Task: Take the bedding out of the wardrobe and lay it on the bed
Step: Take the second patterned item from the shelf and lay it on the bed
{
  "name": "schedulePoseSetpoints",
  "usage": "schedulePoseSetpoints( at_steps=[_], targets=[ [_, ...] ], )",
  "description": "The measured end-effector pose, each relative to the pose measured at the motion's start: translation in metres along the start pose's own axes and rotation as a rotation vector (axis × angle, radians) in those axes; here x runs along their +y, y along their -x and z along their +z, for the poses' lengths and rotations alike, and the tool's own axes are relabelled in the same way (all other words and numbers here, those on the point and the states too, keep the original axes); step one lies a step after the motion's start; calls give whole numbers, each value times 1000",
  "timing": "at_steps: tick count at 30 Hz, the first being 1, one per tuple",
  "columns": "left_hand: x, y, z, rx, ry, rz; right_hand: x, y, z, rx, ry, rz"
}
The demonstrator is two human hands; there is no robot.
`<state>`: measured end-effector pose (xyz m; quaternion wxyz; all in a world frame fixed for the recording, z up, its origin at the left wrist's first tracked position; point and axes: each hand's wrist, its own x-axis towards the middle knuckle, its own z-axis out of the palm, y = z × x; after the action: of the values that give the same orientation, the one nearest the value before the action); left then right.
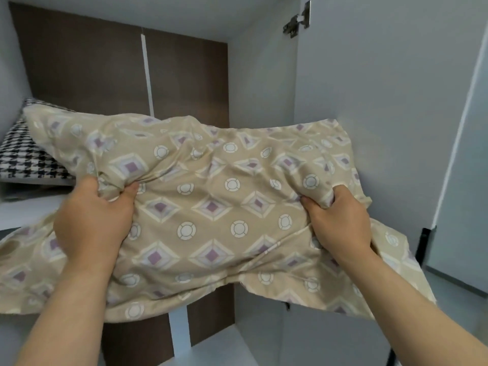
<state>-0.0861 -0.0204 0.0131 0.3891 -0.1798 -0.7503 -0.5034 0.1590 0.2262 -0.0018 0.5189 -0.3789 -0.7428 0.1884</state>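
Soft, even light, fairly bright, with a cool grey cast on the wardrobe (264,88) walls. No hard shadows: only shallow shading in the pillow (211,207) creases and a darker band under it at 6 o'clock. No glare; the hinge (297,22) at 1 o'clock is only mildly shiny. Wide-angle bend: the door (383,88) edge at 3 o'clock bows, and the forearms stretch at 5 and 7. Slightly soft overall. The left hand (92,223) and the cloth at 8 o'clock are smeared; the centre print is sharpest.

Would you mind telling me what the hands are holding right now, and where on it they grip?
Both hands hold the beige patterned pillow: the left hand bunches the fabric at its left side, the right hand at its right side.
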Motion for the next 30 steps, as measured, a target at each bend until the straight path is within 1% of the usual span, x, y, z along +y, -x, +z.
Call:
schedulePoseSetpoints(
  at_steps=[4,11,15,20,24,28,30],
  targets=[
    [1,52,-15,-48,47,-37,24,43,-43,13,48,37],
    [22,148,-53,-210,60,-86,78,124,-122,-21,134,141],
    [38,207,-82,-319,60,-127,109,172,-173,-26,178,169],
    [63,289,-118,-492,53,-132,151,250,-250,-40,251,315],
    [89,343,-128,-601,69,-107,178,304,-311,-2,287,422],
    [128,390,-125,-712,150,-29,201,340,-371,65,367,520],
    [152,414,-120,-780,206,23,212,356,-403,126,410,577]
  ],
)
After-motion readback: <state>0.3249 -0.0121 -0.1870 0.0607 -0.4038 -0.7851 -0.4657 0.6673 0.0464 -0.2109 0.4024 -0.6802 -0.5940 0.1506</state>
